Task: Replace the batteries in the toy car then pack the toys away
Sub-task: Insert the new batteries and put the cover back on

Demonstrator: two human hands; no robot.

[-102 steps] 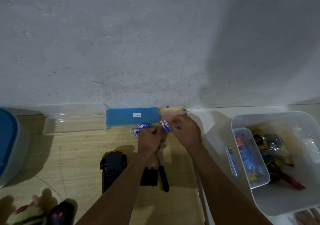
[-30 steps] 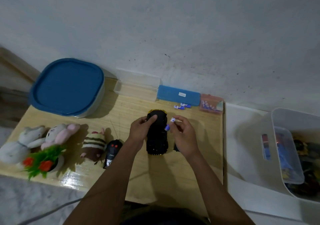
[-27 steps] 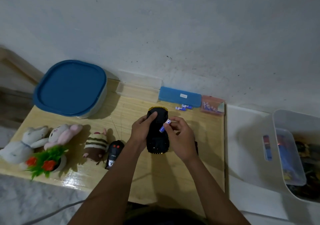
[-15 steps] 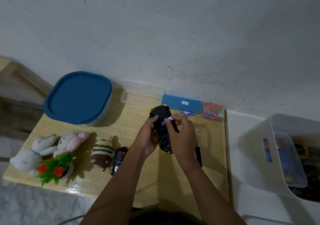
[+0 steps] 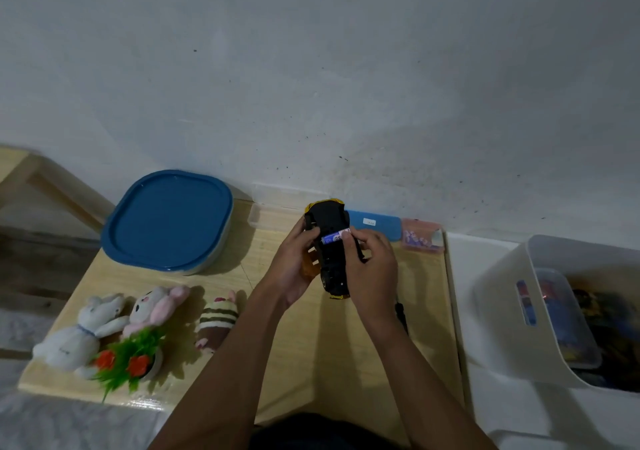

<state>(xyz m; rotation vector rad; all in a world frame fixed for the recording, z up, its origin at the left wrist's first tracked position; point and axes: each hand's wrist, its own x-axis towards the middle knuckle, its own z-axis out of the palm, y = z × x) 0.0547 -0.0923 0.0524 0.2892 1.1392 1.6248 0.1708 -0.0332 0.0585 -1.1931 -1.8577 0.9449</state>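
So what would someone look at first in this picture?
Probably the black toy car held upside down over the wooden table, the left hand gripping it while the right hand pinches a blue battery against its underside. Then the big blue-lidded tub back left and plush animals front left.
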